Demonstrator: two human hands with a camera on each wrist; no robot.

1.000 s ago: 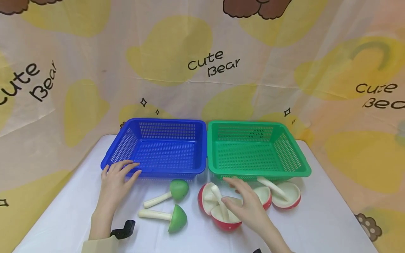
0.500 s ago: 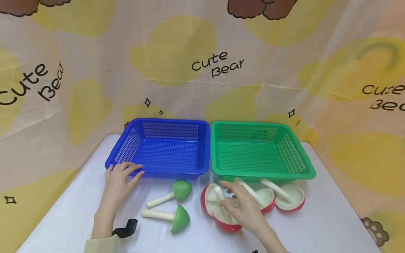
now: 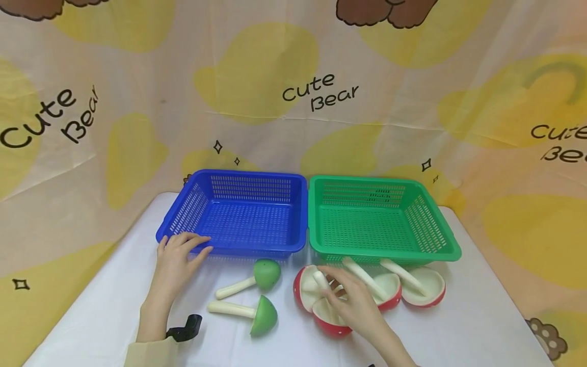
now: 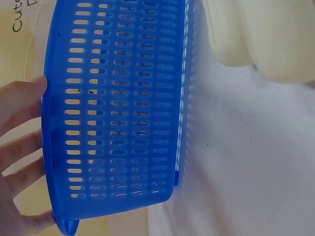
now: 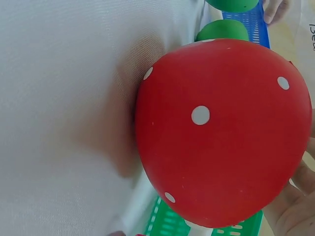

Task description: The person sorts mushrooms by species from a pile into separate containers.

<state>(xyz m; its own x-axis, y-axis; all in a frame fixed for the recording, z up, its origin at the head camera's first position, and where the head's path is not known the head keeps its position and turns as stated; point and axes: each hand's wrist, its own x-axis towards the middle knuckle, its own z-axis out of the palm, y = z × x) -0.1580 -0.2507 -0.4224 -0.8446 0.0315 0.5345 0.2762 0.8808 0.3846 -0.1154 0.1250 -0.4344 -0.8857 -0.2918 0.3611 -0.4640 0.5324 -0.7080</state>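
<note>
Two toy mushrooms with green caps, a rear one (image 3: 267, 274) and a front one (image 3: 264, 316), lie on the table at left of centre. Several red, white-dotted mushrooms lie to the right, cap undersides and pale stems showing. My left hand (image 3: 176, 260) rests its fingertips on the rim of the blue basket (image 3: 257, 251), at the front left corner. Over the left red mushrooms hovers my right hand (image 3: 350, 300), thumb and fingers spread either side of an upright stem (image 3: 320, 279). A red cap (image 5: 226, 132) fills the right wrist view and hides most of that hand.
Beside the blue basket stands a green basket (image 3: 385, 256). Two red mushrooms, one inner (image 3: 390, 293) and one outer (image 3: 426, 288), lie in front of it with stems leaning on its near side. A patterned cloth (image 3: 257, 76) hangs behind the white table (image 3: 220, 351).
My right hand has lowered slightly, and its thumb and index fingertip have drawn closer together around the stem. The left hand stays at the basket rim. The head view has shifted a little.
</note>
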